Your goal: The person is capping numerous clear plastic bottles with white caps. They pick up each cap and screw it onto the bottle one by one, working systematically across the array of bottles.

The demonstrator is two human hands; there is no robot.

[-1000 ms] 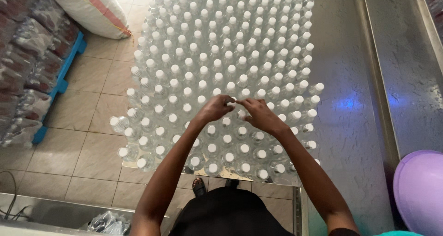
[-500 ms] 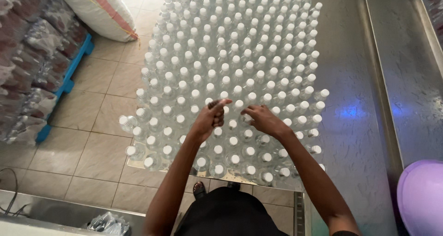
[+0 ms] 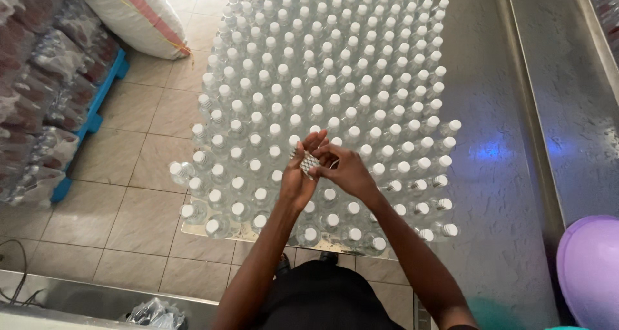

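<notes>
Several rows of clear plastic bottles (image 3: 335, 66) with white caps stand packed together on a metal table (image 3: 477, 194). Above the near rows, my left hand (image 3: 298, 178) is turned palm up and holds a small bundle of clear shiny pieces (image 3: 309, 163). My right hand (image 3: 348, 172) is just to its right, and its fingertips pinch at that bundle. Both hands hover over the caps without touching a bottle.
A tiled floor (image 3: 129, 143) lies to the left. On it are a blue pallet (image 3: 97, 104) of wrapped bottle packs and a white sack with a pink stripe (image 3: 135, 14). A metal trough (image 3: 567, 98) runs along the right. A purple round object (image 3: 590, 265) is at the lower right.
My hands have come together again. The left hand has turned palm up with the bundle showing in it, and the right hand has moved left onto it.
</notes>
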